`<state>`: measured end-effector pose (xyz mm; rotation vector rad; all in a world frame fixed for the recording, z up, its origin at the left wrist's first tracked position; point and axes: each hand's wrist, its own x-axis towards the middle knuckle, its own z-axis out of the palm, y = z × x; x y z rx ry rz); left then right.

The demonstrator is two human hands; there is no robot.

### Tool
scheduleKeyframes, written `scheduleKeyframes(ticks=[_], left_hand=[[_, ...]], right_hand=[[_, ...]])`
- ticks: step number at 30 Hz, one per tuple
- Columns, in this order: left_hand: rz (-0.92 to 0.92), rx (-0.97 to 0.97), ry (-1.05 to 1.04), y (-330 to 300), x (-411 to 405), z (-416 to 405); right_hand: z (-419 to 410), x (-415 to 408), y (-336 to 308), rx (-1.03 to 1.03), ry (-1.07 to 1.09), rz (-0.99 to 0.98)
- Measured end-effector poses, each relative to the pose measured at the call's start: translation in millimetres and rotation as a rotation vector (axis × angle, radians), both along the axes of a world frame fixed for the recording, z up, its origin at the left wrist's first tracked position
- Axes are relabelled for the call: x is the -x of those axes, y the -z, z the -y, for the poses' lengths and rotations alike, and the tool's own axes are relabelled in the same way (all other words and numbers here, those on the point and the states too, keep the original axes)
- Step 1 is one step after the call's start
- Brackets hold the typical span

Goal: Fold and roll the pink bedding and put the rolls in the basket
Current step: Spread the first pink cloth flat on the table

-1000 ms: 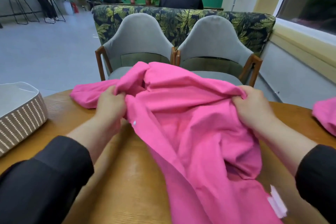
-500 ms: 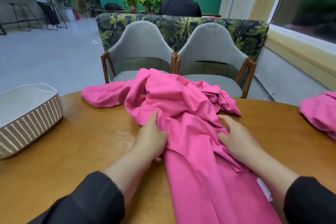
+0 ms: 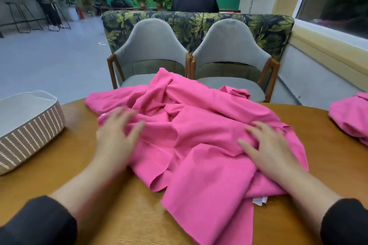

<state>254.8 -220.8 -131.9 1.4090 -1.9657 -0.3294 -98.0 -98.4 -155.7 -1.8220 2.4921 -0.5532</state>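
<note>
A crumpled pink bedding sheet (image 3: pixel 191 125) lies spread over the middle of the round wooden table (image 3: pixel 99 165), one end hanging off the near edge. My left hand (image 3: pixel 117 135) lies flat on its left side with fingers spread, blurred by motion. On the sheet's right side rests my right hand (image 3: pixel 268 145), fingers straight and spread. A white label (image 3: pixel 259 201) pokes out under the sheet near my right wrist. The woven basket (image 3: pixel 29 135) with a white lining stands at the table's left edge, with nothing showing inside. A second pink bundle (image 3: pixel 352 115) lies at the right edge.
Two grey chairs (image 3: pixel 151 53) stand side by side behind the table, with a leaf-patterned sofa back (image 3: pixel 195 24) beyond them. A person sits behind it, facing away. A window and a yellow wall run along the right.
Both hands let go of the raised, bunched sheet, which dropped onto the table. The hands moved apart and now lie flat on it, the left still sliding.
</note>
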Motion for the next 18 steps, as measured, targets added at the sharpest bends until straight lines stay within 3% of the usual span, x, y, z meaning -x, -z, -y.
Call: scheduleKeyframes(ticks=[2,4,11,16,18], left_hand=[[0.284,-0.066,0.193,15,19,-20],[0.431,-0.127,0.212,29,26,-22],[0.368,0.188,0.115,45,20,-13],[0.227,0.048,0.265,41,20,-16],[0.278,0.015,0.305,39,22,-19]], right_hand=[[2,-9,17,-0.115,-0.018,0.005],[3,-8,21,-0.112,-0.016,0.016],[5,-4,19,-0.098,0.026,-0.005],[2,-6,15,-0.111,0.018,0.022],[0,-8,14,-0.105,0.011,0.03]])
